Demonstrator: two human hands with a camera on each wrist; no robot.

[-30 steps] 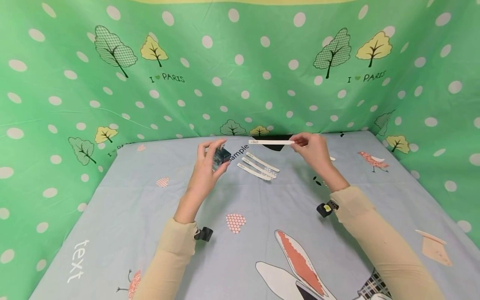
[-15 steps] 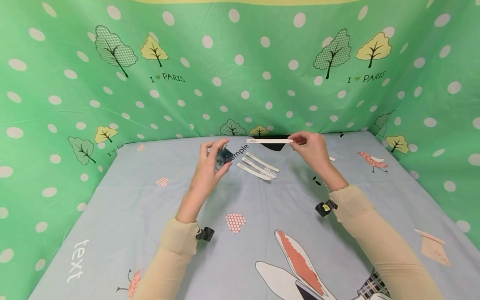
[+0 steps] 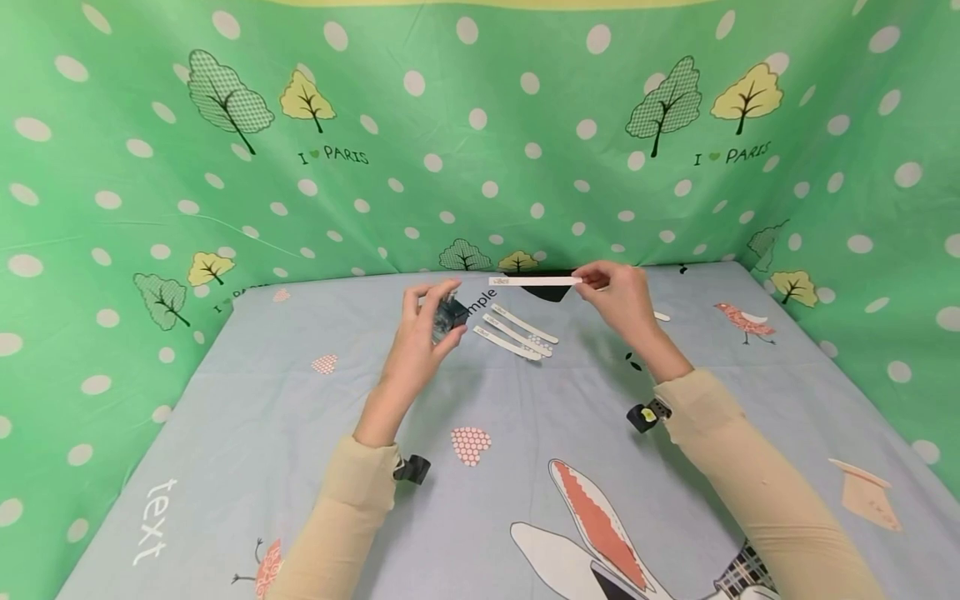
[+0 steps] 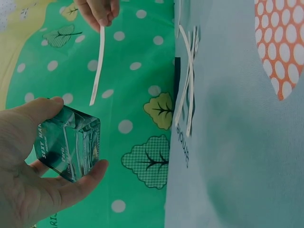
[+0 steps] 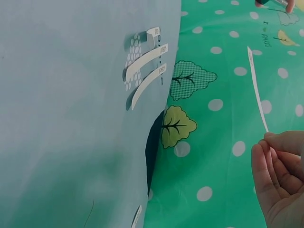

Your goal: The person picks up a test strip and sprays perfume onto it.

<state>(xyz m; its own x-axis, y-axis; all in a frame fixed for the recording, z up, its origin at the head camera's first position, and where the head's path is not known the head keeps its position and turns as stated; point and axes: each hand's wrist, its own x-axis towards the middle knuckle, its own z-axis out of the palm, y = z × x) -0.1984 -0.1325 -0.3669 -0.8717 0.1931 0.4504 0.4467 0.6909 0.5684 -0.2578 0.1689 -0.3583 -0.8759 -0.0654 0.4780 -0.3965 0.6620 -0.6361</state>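
Grips a dark glass bottle point(image 3: 451, 317) in the left hand point(image 3: 415, 343), just left of the head view's centre; pinches a white strip point(image 3: 528, 282) by its right end in the right hand point(image 3: 626, 302), higher in frame than three similar strips point(image 3: 512, 332).

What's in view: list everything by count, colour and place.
Square clear glass bottle: 1, blue-green, in the left hand
Thin paper strip: 1, white, in the right hand
Printed fabric tablecloth: 1, grey-blue, across the foreground
Curved paper strips: 3, white, on the tablecloth between the hands
Partly hidden strip: 1, white, beside the right wrist
Dotted fabric backdrop: 1, green, behind the tablecloth
Wrist cameras: 2, black, one per wrist
Sleeves: 2, beige, both forearms
Left hand, right hand: 2, bare, above the tablecloth
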